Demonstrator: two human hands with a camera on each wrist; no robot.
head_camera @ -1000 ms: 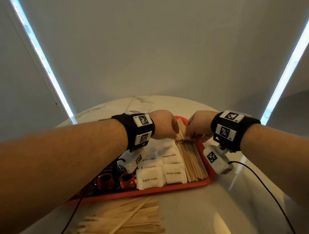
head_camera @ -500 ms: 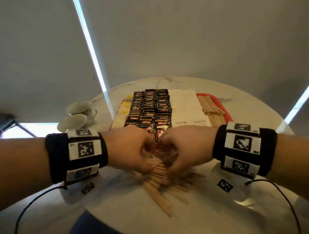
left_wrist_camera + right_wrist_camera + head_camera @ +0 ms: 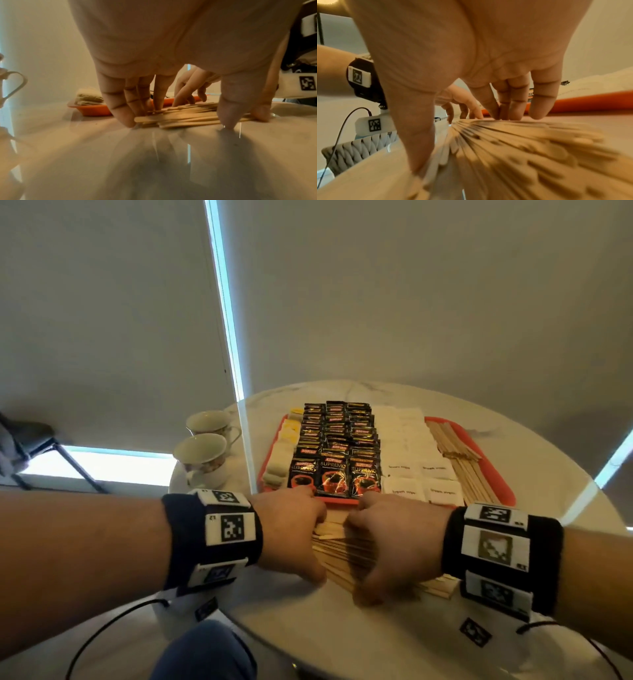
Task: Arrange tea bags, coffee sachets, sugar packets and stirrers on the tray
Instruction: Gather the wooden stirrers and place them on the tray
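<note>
**Loose stirrers gathered at table's edge, in front of a filled tray**

A pile of loose wooden stirrers (image 3: 346, 553) is seen on the white marble table (image 3: 534, 460), at the 6 o'clock side of the red tray (image 3: 486, 453) and just short of its near rim. The pile is clasped from both ends: the left hand (image 3: 291, 537) is curled over its 9 o'clock end, the right hand (image 3: 394, 546) over its 3 o'clock end. In the left wrist view the left fingers (image 3: 120, 108) and thumb are shown pointing down, tips on the tabletop, with the sticks caught between them. In the right wrist view the right fingers (image 3: 505, 102) are pressed on the far side of the fanned sticks and the thumb on the near side, so the bundle is gripped there too.

On the tray, goods are laid in columns. Tea bags (image 3: 281, 453) are lined along the 9 o'clock edge, black coffee sachets (image 3: 337, 453) are stacked beside them, white sugar packets (image 3: 414, 463) come next, and a row of placed stirrers (image 3: 459, 453) is laid along the 3 o'clock edge.

Two teacups (image 3: 203, 446) are stood on the table at 9 o'clock of the tray, apart from it. Black wristbands with printed markers are worn on both wrists.
</note>
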